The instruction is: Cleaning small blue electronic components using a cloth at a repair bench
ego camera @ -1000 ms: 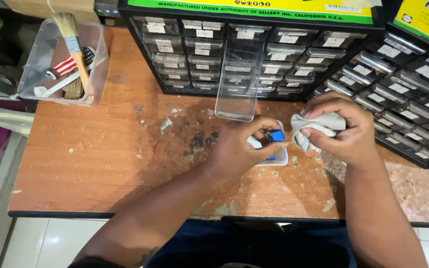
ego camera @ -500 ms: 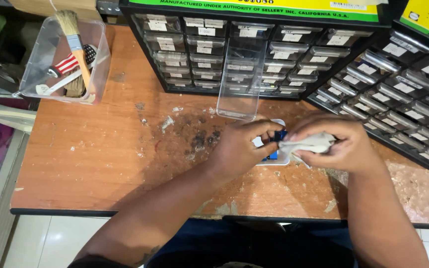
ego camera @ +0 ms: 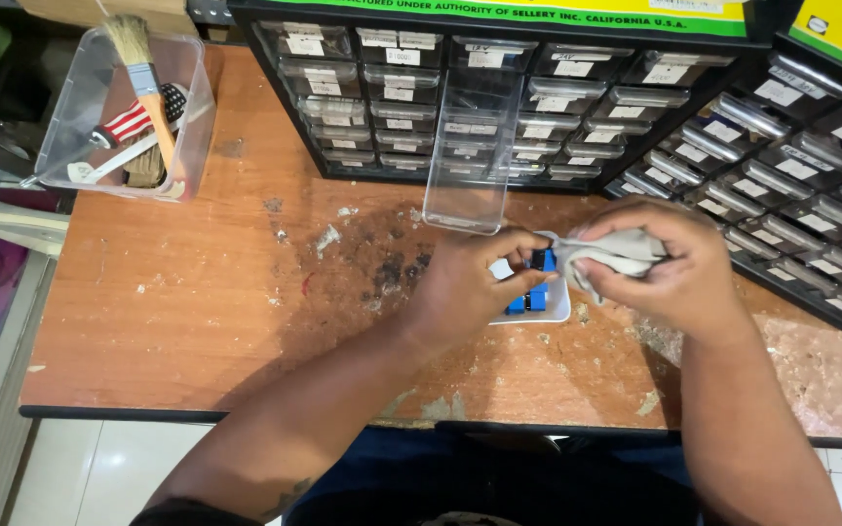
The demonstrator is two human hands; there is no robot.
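Note:
My left hand (ego camera: 470, 282) grips a small blue part (ego camera: 538, 265) over a little white tray (ego camera: 559, 310) on the worn wooden bench (ego camera: 197, 312). More blue pieces lie in that tray. My right hand (ego camera: 665, 265) is closed around a crumpled grey cloth (ego camera: 611, 255), which it presses against the blue part. Both hands meet just in front of the drawer cabinet.
A clear drawer (ego camera: 470, 156) is pulled far out of the black small-parts cabinet (ego camera: 499, 88). A second drawer cabinet (ego camera: 791, 166) angles along the right. At back left a clear bin (ego camera: 60, 156) holds a paintbrush (ego camera: 148, 93) and other tools. Debris spots the bench's middle.
My right hand has brought the cloth leftwards onto the blue part held by my left hand, and the view has shifted slightly.

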